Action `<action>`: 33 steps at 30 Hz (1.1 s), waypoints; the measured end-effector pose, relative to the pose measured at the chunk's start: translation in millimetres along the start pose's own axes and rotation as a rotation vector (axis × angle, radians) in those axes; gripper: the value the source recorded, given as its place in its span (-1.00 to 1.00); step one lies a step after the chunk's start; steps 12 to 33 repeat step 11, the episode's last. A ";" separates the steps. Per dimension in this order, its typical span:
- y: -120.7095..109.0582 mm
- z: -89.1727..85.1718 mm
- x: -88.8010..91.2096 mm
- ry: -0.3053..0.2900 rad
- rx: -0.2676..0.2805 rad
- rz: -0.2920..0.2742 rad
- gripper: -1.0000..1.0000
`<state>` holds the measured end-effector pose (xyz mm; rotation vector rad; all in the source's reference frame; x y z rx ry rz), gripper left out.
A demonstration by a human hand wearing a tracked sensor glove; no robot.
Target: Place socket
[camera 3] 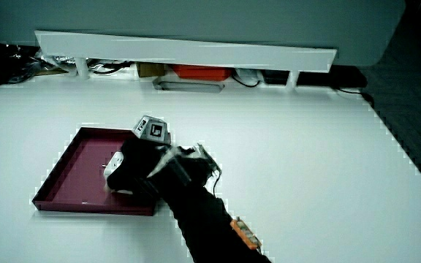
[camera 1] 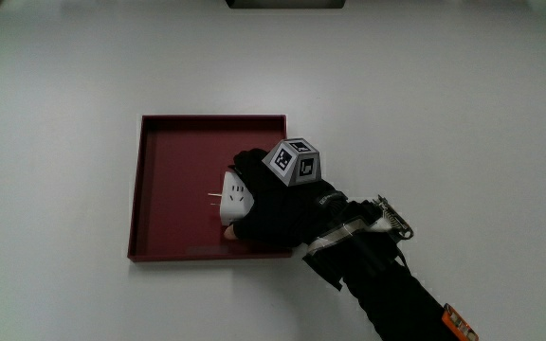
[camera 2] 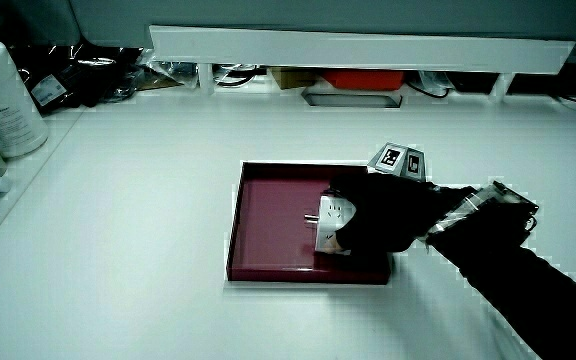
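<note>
Your hand (camera 1: 271,201), in its black glove with the small patterned cube (camera 1: 295,162) on its back, sits over the shallow dark-red square tray (camera 1: 173,152), above the part of the tray nearest to you, and your forearm (camera 1: 387,284) runs from it down across the white table (camera 1: 55,170) toward your own side. Your fingers are curled around the small white plug-in socket (camera 1: 236,197), grasping it, so that only its pale face and a thin metal prong pointing toward the tray's middle show past the glove. In both side views the socket (camera 2: 332,222) appears low inside the tray (camera 2: 273,225), at or very near its floor; whether it is touching the floor cannot be told. The tray (camera 3: 71,172) lies flat on the table, well apart from the low white partition (camera 3: 188,51), and in a side view a white cylindrical container (camera 2: 3,95) stands at the table's edge.
</note>
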<state>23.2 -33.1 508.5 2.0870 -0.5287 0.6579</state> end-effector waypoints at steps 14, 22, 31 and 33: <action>-35.1 38.0 16.4 0.012 0.014 0.116 -1.00; -35.1 38.0 16.4 0.012 0.014 0.116 -1.00; -35.1 38.0 16.4 0.012 0.014 0.116 -1.00; -35.1 38.0 16.4 0.012 0.014 0.116 -1.00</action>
